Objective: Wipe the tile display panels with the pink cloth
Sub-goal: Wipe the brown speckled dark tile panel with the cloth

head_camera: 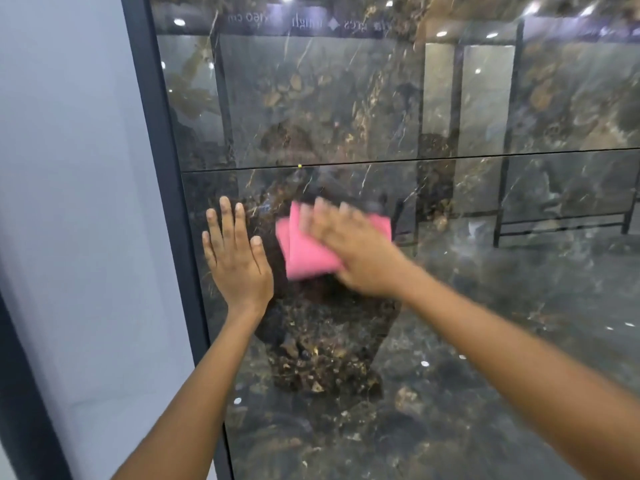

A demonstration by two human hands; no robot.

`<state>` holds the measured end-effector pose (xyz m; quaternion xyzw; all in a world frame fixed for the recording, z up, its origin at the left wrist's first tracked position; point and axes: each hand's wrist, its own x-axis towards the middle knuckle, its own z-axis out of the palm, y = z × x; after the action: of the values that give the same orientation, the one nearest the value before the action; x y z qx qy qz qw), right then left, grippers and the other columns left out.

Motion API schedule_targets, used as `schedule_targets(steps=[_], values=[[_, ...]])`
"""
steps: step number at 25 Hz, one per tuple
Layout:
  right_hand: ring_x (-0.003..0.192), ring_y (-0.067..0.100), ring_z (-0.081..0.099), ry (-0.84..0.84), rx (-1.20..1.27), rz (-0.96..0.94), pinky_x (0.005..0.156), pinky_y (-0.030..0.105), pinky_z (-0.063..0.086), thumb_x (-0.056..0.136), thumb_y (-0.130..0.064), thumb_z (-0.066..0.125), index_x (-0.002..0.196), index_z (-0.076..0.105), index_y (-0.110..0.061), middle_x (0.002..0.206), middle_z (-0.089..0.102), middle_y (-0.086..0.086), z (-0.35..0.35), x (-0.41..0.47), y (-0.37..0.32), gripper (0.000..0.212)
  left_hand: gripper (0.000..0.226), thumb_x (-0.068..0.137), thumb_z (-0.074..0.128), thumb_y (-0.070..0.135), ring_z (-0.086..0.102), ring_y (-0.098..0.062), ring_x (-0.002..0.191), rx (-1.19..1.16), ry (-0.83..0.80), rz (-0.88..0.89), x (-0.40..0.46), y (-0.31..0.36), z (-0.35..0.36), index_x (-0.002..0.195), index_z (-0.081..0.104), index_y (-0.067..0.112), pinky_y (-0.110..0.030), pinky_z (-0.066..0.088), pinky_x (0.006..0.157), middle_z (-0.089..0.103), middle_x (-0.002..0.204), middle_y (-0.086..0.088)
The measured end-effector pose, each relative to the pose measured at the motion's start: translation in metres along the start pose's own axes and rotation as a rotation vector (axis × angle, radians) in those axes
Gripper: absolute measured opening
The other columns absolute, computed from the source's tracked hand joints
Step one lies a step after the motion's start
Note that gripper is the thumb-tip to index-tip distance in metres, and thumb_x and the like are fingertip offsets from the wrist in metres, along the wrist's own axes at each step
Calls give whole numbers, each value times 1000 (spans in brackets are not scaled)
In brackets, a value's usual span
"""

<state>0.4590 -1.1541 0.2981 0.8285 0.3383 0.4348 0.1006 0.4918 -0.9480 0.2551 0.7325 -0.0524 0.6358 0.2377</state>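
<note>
Pink cloth (308,251), folded square, lies pressed on glossy marbled panel (485,306).

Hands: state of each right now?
Left hand: open, flat on the tile panel.
Right hand: open, fingers straight, pressing the pink cloth against the panel; motion-blurred.

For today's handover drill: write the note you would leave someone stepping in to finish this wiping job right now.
Left hand: flat, fingers straight, on the lower tile near the frame.
Right hand: fingers straight, pressing the cloth against the lower tile, just below the seam; it is blurred.
Done: cannot tell which areas are wiped.
Left: probably the rest of the lower tile and the upper tile.
</note>
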Motion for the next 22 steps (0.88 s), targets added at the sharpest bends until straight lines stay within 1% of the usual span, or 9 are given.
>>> schedule_targets(steps=[2,4,7,9,11,14,19,20,22], values=[[148,17,6,-146,-139,-308,120,35,-6,76,-15,58,154,20,-17,161,11,1,30,-68,-13,86,49,100,32,18,10,-22,150,-92,22,-82,4,7,-3,149,34,11,-39,2,122,22,160,-4],[147,19,19,-110,-157,-273,120,38,12,77,-24,53,151,26,-13,158,26,5,39,-116,9,79,49,99,33,19,9,-22,150,-145,2,-76,5,28,1,147,35,11,-39,-1,122,21,161,-5],[138,34,29,147,-97,328,107,48,30,76,-29,48,147,25,2,149,35,24,10,-133,72,80,53,102,27,31,7,-26,150,-42,-75,85,-3,71,25,153,25,16,-44,-3,120,16,162,-5],[140,40,27,321,-8,679,110,50,26,79,-26,48,146,27,7,150,32,27,-23,-120,125,78,56,103,24,37,5,-28,149,81,-78,75,-10,83,41,155,16,20,-48,-3,119,12,163,-4],[144,39,21,450,121,823,116,46,21,79,-16,53,147,29,5,153,29,23,-50,-91,162,75,56,103,23,38,5,-29,149,123,-71,59,-14,80,48,156,13,21,-50,-2,119,12,163,-4],[142,36,25,455,145,532,118,39,14,70,-7,59,144,32,8,151,31,25,-44,-57,147,80,57,102,25,37,6,-30,149,145,-60,71,-16,77,49,156,15,20,-50,-2,119,13,163,-5],[144,31,27,-136,-23,-416,121,40,12,75,-13,55,145,36,2,153,33,18,26,-111,65,74,54,103,27,33,10,-32,149,145,-25,81,-15,76,48,154,22,18,-50,2,119,19,161,-8],[143,29,28,-176,-25,-513,121,40,12,78,-15,49,145,37,0,153,34,17,23,-114,80,70,54,103,28,32,11,-32,149,147,-20,81,-15,76,48,154,23,17,-50,3,119,20,161,-8],[138,30,35,5,-22,-358,117,42,23,76,-18,41,143,41,0,149,39,19,0,-95,122,69,53,103,28,31,11,-32,149,154,-6,78,-16,78,48,154,25,16,-50,3,119,20,161,-9]])
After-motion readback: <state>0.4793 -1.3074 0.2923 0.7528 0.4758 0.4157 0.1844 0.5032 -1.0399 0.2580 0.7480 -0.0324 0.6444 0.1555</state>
